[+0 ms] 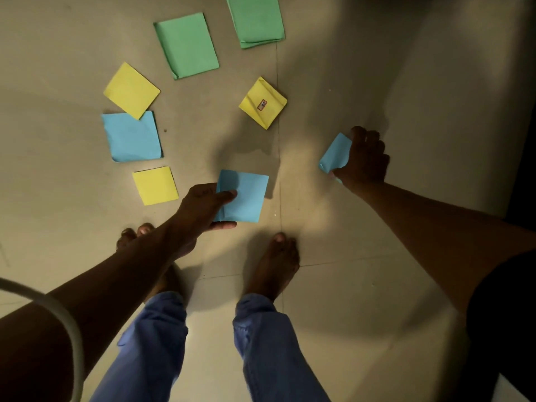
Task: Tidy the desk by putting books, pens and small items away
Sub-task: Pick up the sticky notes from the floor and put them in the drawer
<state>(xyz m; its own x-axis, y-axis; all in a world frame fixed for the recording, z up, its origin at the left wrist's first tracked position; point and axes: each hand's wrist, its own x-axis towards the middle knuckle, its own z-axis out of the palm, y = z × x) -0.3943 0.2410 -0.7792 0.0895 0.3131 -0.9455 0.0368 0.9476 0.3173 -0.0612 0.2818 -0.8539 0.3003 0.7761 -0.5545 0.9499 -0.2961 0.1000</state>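
1. Two blue papers are in hand. The left hand (203,210) pinches one blue paper (245,197) by its near edge, thumb on top and fingers beneath. The right hand (367,158) grips a second, folded blue paper (333,155) between thumb and curled fingers.
2. Both held papers appear to be raised clear of the tiled floor (377,68), judging by the shadow under the left one; contact cannot be fully ruled out.
3. The two held papers should be brought together and squared at the edges, so one hand is freed.
4. The grip should be kept light; thin paper is likely to crease.
5. The third blue paper (132,137), partly under a yellow paper (132,89), is best collected next, so colours stay grouped.
6. Remaining on the floor: two further yellow papers (155,185) (262,103) and two green papers (187,44) (255,20).
7. Bare feet (275,262) stand near; stepping on papers should be avoided.
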